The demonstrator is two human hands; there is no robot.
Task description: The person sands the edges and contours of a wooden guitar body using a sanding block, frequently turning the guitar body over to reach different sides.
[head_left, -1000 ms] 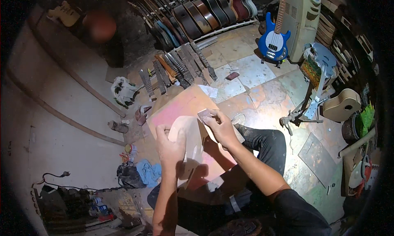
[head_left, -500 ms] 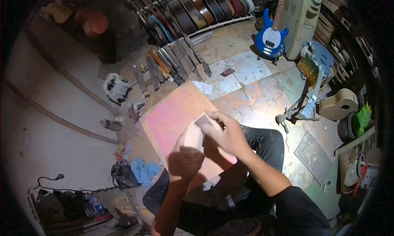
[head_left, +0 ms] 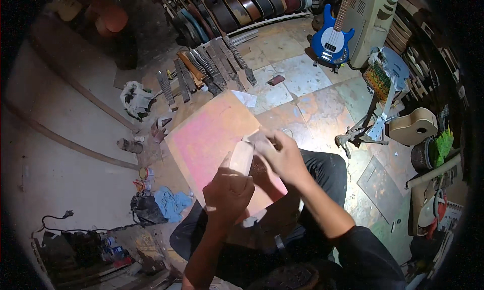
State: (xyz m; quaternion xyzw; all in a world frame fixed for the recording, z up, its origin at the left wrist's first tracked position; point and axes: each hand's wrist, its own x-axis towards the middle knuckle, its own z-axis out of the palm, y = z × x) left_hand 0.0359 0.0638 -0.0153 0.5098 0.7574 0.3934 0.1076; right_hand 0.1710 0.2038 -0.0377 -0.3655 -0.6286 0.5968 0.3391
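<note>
My left hand point(head_left: 229, 193) is wrapped round a pale wooden piece point(head_left: 241, 157) with a rounded shape, its end pointing away from me. Its lower part disappears behind my fingers and wrist. In my right hand point(head_left: 285, 158), fingers bent and pinching, is a small greyish-brown sheet that looks like sandpaper point(head_left: 258, 138), at the far right end of the wood. Under both hands lies a square board point(head_left: 201, 133), orange-tan with a pink patch, over my lap. A dark shadow and some brownish dust show on it beside the wood.
Rasps and files point(head_left: 201, 70) lie in a row beyond the board. A blue bass guitar point(head_left: 330, 43) stands at the far right, with an acoustic guitar body point(head_left: 413, 127) nearer. Guitars point(head_left: 242, 7) line a rack behind. A blue cloth point(head_left: 171, 203) lies at left.
My right hand has shifted slightly right with the sandpaper, and the wooden piece has turned a little in my left hand. The whole view has shifted slightly.
</note>
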